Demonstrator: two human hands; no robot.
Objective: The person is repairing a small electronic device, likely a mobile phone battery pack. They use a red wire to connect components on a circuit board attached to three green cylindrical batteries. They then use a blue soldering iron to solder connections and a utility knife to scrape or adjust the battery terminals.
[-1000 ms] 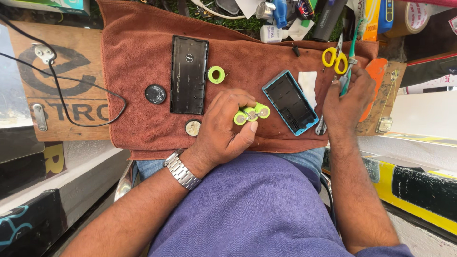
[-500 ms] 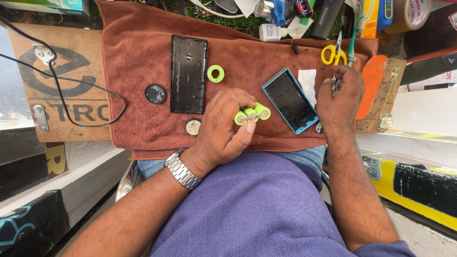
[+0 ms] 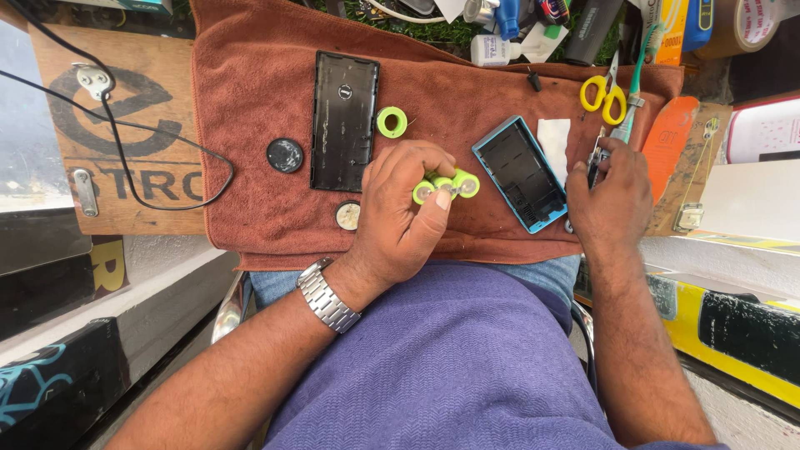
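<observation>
Now my left hand (image 3: 400,212) pinches a green battery pack (image 3: 446,185) over the brown towel (image 3: 250,108), between the black cover (image 3: 343,121) and blue case (image 3: 521,172). My right hand (image 3: 608,200) closes on a small tool (image 3: 597,158) beside the case, below the yellow scissors (image 3: 605,93).

Green cells (image 3: 446,187), blue case (image 3: 523,173), rust-brown towel (image 3: 250,125)

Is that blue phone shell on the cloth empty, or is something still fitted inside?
Empty, as far as shows: the blue phone shell lies open side up on the brown cloth, its dark inside bare.
</observation>
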